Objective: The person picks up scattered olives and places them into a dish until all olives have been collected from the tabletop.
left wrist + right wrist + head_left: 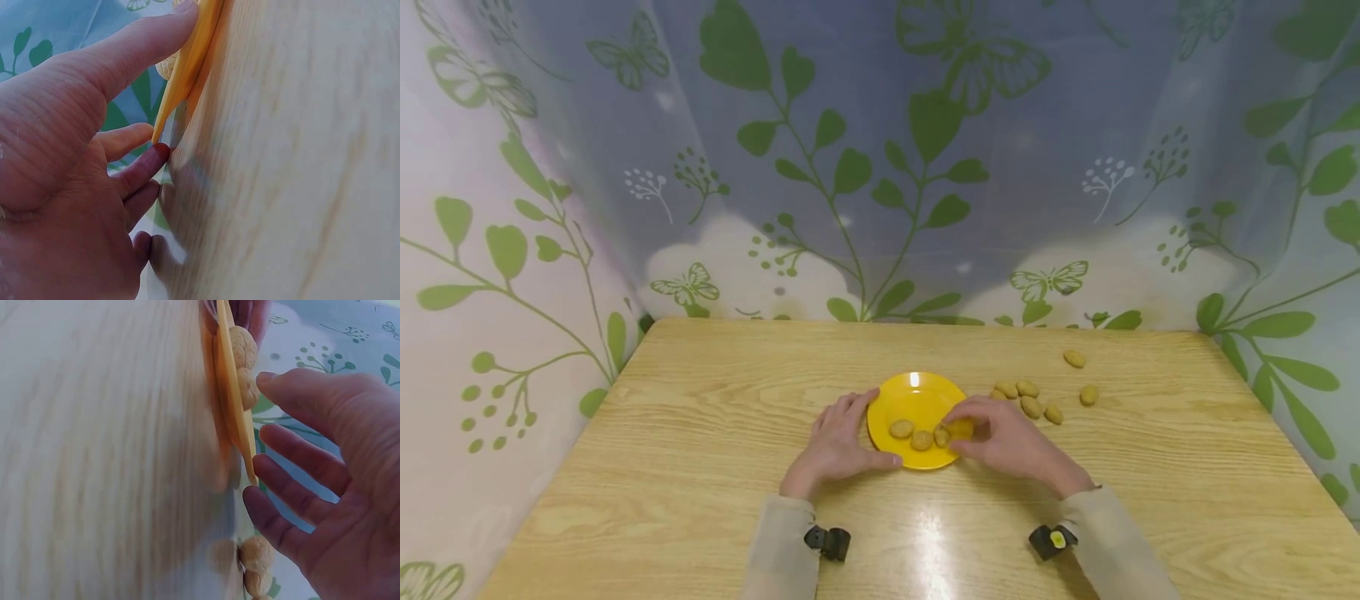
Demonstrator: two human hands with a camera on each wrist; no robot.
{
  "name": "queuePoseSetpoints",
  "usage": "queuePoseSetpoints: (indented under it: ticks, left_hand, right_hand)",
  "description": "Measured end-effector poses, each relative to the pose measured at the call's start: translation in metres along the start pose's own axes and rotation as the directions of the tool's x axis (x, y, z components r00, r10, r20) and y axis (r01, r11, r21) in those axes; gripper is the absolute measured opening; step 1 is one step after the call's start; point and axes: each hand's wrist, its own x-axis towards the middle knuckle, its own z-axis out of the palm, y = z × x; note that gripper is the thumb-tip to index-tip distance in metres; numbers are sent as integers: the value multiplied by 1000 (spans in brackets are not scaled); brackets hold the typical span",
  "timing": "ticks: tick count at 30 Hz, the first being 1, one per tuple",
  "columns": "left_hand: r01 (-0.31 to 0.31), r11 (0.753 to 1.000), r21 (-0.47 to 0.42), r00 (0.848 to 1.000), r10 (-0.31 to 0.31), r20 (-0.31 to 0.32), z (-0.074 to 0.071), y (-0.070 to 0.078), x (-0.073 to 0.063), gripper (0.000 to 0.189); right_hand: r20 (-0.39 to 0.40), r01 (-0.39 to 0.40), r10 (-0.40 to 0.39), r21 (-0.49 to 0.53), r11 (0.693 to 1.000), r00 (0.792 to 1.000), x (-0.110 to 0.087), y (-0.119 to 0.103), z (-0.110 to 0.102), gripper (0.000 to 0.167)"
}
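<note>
A round yellow plate [917, 392] lies on the table between both hands. Three tan walnuts [922, 440] rest in its nearer half. My left hand [842, 446] holds the plate by its left side, thumb on the near rim and fingers along the left edge; the left wrist view shows a fingertip beneath the rim. My right hand [1003, 437] hovers over the plate's right rim. Its thumb tip is right at the rightmost walnut [248, 389], while the index finger stands apart from that nut and the other fingers are loosely spread.
Several more walnuts [1031, 407] lie on the wooden table [700, 383] behind and right of the right hand, two of them farther off. A leaf-patterned curtain [865, 250] encloses the table's back and sides.
</note>
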Motion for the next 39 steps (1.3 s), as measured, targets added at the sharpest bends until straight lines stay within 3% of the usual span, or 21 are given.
queuePoseSetpoints:
  ticks: [11,21,39]
  left_hand:
    - [1,1000,-11,1000,-1,-3,0,0,0,104]
    - [5,1000,-6,1000,-5,0,0,0,0,104]
    - [-1,1000,-20,1000,1,-3,1,-1,0,104]
  right_hand:
    - [-76,-32,34,21,999,997,-12,4,-14,30]
    - [-192,-3,-4,-37,999,981,-25,12,-27,28]
    - [-279,-50,31,-63,997,960,-46,33,-50,29]
